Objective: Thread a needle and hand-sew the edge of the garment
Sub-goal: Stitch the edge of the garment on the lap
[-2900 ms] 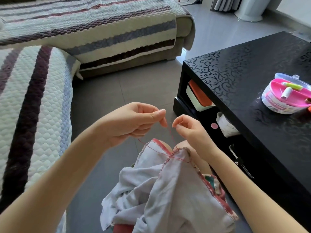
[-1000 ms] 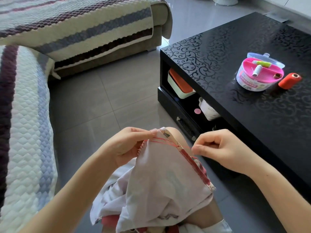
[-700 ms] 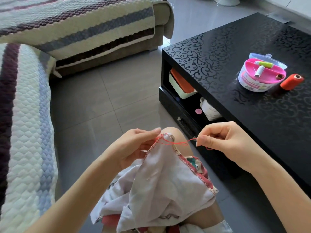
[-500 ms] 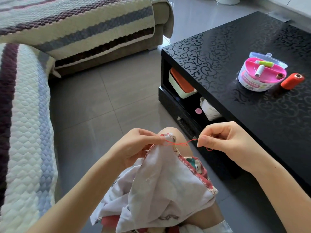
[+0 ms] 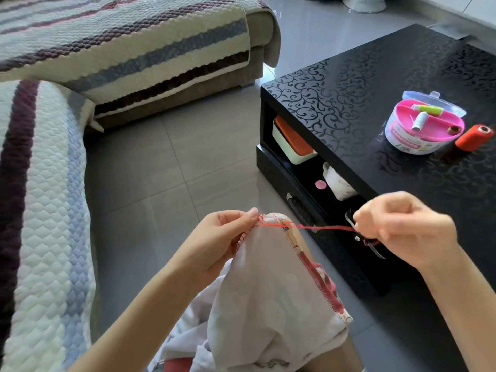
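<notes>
Head: garment edge (image 5: 276, 221) in left hand (image 5: 222, 237)

Both forearms (image 5: 161, 304) are bare along all their visible length, the left hand (image 5: 222, 237) shows a short, plain thumbnail (image 5: 253, 211), the right hand (image 5: 408, 226) is motion-blurred, and one knee (image 5: 300, 241) is bare.

A home living room, seen from a seat. A tan sofa (image 5: 257, 52) under a quilted cover (image 5: 120, 44) striped in cream, blue and purple runs along the left and far sides. The floor (image 5: 174, 162) is large grey tiles. On the right stands a low glossy black coffee table (image 5: 357, 84) with a scrollwork pattern, a lidded storage box (image 5: 292, 142) on its under-shelf, and a pink sewing kit (image 5: 421, 132) and an orange thread spool (image 5: 472, 136) on top.
</notes>
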Demonstrator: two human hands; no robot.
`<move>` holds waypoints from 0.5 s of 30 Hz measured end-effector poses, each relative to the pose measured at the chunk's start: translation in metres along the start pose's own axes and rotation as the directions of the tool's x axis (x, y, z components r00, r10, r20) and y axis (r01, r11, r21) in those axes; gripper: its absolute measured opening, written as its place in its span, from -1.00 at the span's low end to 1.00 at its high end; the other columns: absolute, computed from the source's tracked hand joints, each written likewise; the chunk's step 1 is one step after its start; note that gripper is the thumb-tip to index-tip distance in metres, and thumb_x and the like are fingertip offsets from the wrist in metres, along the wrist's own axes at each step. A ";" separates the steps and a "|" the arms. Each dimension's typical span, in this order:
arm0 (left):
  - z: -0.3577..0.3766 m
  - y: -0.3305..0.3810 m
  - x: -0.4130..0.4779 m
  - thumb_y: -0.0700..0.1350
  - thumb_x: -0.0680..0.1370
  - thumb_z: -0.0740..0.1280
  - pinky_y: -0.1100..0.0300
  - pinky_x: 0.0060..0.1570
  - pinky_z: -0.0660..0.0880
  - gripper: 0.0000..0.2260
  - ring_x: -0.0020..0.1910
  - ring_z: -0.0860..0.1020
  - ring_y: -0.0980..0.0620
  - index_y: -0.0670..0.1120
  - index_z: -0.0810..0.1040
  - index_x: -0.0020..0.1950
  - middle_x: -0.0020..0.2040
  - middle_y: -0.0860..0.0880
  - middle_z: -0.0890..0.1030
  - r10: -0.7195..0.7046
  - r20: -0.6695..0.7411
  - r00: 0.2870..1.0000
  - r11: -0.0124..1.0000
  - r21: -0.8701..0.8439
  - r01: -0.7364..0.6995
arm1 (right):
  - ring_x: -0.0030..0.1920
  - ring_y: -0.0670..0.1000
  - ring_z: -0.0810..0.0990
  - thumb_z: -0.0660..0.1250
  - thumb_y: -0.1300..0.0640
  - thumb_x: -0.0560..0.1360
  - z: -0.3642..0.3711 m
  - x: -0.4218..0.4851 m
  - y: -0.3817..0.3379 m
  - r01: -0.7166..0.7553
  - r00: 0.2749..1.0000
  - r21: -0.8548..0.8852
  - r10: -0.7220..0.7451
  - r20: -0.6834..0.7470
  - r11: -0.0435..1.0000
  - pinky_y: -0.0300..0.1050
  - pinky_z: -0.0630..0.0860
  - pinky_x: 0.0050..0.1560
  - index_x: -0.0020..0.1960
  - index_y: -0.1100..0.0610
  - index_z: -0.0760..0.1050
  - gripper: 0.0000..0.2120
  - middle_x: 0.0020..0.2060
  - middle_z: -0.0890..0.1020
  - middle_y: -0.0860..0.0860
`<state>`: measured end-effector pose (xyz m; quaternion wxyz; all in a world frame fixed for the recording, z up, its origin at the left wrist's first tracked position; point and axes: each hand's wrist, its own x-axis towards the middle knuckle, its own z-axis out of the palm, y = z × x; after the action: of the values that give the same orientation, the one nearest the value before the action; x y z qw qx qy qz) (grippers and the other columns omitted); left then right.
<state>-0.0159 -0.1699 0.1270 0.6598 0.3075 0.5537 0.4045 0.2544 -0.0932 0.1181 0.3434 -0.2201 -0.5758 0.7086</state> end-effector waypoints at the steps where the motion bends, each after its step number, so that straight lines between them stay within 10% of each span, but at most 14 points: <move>1: 0.001 0.001 -0.001 0.00 0.46 0.34 0.34 -0.42 0.43 -0.74 -0.46 0.47 0.12 -0.10 0.62 -0.37 -0.41 -0.02 0.55 0.019 -0.022 1.000 1.000 0.004 -0.019 | -0.49 -0.02 0.20 0.32 0.21 0.26 0.000 -0.002 0.003 -0.055 0.994 -0.086 0.063 0.093 0.995 -0.18 0.14 -0.42 -0.47 0.09 0.47 -0.86 -0.54 0.29 -0.02; 8: -0.004 0.005 0.005 -0.05 0.57 0.28 0.28 -0.38 0.52 -0.72 -0.44 0.55 0.05 -0.18 0.55 -0.25 -0.38 -0.11 0.62 0.113 -0.192 0.975 0.993 0.045 -0.107 | -0.44 -0.09 0.31 0.42 0.08 0.35 0.017 -0.006 0.018 -0.326 0.840 -0.337 0.435 0.325 0.883 -0.27 0.22 -0.36 -0.43 0.12 0.48 -0.77 -0.48 0.38 -0.09; 15: -0.010 0.006 0.018 -0.06 0.46 0.33 0.36 -0.47 0.33 -0.76 -0.48 0.34 0.11 -0.10 0.50 -0.40 -0.46 0.01 0.41 -0.149 -0.098 0.984 0.921 -0.376 0.103 | -0.43 -0.02 0.30 0.40 0.09 0.33 0.036 -0.002 0.030 -0.376 0.774 -0.510 0.565 0.287 0.774 -0.24 0.22 -0.38 -0.44 0.12 0.44 -0.77 -0.49 0.34 0.02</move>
<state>-0.0262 -0.1519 0.1216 0.6947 0.1157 0.5264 0.4764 0.2231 -0.1215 0.0980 -0.0401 -0.2699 -0.6999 0.6601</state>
